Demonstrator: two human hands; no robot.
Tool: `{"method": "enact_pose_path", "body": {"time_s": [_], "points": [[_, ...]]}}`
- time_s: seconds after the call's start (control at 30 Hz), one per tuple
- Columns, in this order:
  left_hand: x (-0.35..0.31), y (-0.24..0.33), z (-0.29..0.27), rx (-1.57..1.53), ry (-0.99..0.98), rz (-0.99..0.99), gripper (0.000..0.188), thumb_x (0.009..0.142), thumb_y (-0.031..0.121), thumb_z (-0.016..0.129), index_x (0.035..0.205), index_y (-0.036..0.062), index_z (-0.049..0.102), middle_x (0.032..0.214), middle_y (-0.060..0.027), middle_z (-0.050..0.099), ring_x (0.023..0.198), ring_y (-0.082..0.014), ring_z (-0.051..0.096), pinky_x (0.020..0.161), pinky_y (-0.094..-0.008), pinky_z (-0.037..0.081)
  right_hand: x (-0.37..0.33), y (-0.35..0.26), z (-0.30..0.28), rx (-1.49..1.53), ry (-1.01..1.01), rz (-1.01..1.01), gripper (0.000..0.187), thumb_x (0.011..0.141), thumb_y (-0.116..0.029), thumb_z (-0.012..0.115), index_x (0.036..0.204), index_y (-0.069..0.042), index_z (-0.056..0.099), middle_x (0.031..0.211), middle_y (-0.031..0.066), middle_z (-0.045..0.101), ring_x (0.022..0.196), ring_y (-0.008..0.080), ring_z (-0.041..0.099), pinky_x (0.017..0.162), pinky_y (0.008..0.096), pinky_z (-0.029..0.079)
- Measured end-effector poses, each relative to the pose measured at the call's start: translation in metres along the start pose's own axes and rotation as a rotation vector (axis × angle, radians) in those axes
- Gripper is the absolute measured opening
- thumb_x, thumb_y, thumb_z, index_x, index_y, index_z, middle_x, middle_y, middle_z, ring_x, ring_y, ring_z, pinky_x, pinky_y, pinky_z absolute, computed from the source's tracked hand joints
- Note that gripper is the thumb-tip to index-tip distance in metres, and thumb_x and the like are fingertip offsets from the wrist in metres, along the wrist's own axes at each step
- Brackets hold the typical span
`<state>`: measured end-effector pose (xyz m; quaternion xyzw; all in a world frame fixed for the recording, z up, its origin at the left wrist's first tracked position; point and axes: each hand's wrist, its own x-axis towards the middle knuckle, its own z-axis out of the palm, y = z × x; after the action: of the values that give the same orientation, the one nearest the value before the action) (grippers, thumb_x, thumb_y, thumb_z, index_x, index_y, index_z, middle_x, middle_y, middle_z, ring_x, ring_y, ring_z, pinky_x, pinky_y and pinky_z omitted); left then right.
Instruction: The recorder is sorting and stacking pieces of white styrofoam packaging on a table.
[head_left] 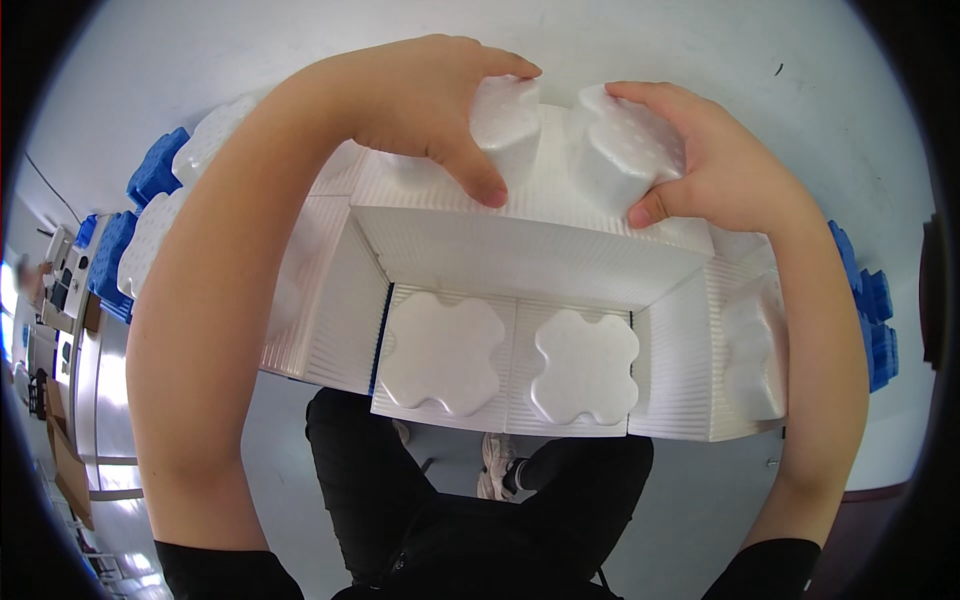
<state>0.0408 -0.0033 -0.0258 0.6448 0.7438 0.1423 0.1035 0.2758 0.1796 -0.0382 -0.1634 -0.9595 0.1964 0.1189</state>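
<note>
Both my arms reach forward over a white ribbed plastic box (520, 240) with sloping side walls. My left hand (430, 110) is curled around a white lobed block (505, 125) at the far side, thumb on its near face and fingertips at its far edge. To its right, my right hand (690, 150) grips a similar dotted white block (625, 145) between thumb and fingers. Both blocks rest against the ribbed far panel; whether they are fixed to it I cannot tell. On the nearer panel sit two smooth four-lobed white shapes, one left (445, 355) and one right (585, 365).
Blue lobed blocks (158, 168) and white ones (150, 245) stand at the left, partly behind my forearm. More blue blocks (880, 340) are at the right. A white lobed piece (755, 345) borders my right forearm. My black-trousered legs (370, 450) are below the box.
</note>
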Motion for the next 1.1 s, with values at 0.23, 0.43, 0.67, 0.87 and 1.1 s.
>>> {"method": "enact_pose_path", "body": {"time_s": [0.23,0.43,0.67,0.87,1.1], "points": [[-0.002,0.000,0.002,0.017,0.031,0.002,0.113,0.055,0.032,0.096,0.159,0.0110,0.058,0.151,-0.0206,0.062,0.131,-0.0378,0.066,0.115,-0.0438,0.053,-0.001,-0.008,-0.002,0.011,-0.004,0.029,0.111,0.053,0.000,0.096,0.157,-0.011,0.058,0.152,0.0125,0.063,0.142,0.0325,0.058,0.121,0.0420,0.048],[-0.002,0.000,-0.001,0.061,0.005,-0.024,0.113,0.056,0.036,0.095,0.160,0.0122,0.056,0.152,-0.0191,0.060,0.133,-0.0379,0.064,0.116,-0.0436,0.052,-0.001,-0.009,-0.003,0.078,-0.030,0.044,0.111,0.053,0.000,0.096,0.157,-0.012,0.057,0.150,0.0123,0.063,0.140,0.0316,0.059,0.119,0.0419,0.049],[-0.003,-0.002,0.003,0.105,0.062,0.007,0.113,0.057,0.036,0.094,0.160,0.0147,0.055,0.153,-0.0184,0.058,0.136,-0.0380,0.061,0.116,-0.0453,0.051,-0.003,-0.011,-0.001,0.039,-0.007,0.049,0.105,0.054,0.000,0.097,0.152,-0.011,0.058,0.146,0.0099,0.065,0.138,0.0312,0.059,0.119,0.0413,0.048],[-0.003,-0.008,0.000,0.117,0.103,0.044,0.110,0.058,0.036,0.093,0.160,0.0160,0.056,0.148,-0.0185,0.061,0.133,-0.0389,0.062,0.116,-0.0458,0.051,-0.002,-0.011,-0.004,-0.002,0.028,0.005,0.090,0.064,-0.010,0.096,0.146,-0.008,0.059,0.143,0.0172,0.063,0.132,0.0368,0.061,0.109,0.0431,0.051],[-0.056,0.065,-0.030,0.051,0.354,0.012,0.093,0.092,0.059,0.077,0.161,0.0005,0.053,0.148,-0.0343,0.061,0.138,-0.0472,0.060,0.119,-0.0501,0.049,-0.002,-0.008,-0.037,0.164,0.282,-0.139,0.115,0.052,-0.035,0.100,0.157,-0.012,0.057,0.146,0.0125,0.061,0.130,0.0296,0.063,0.114,0.0395,0.049]]}}
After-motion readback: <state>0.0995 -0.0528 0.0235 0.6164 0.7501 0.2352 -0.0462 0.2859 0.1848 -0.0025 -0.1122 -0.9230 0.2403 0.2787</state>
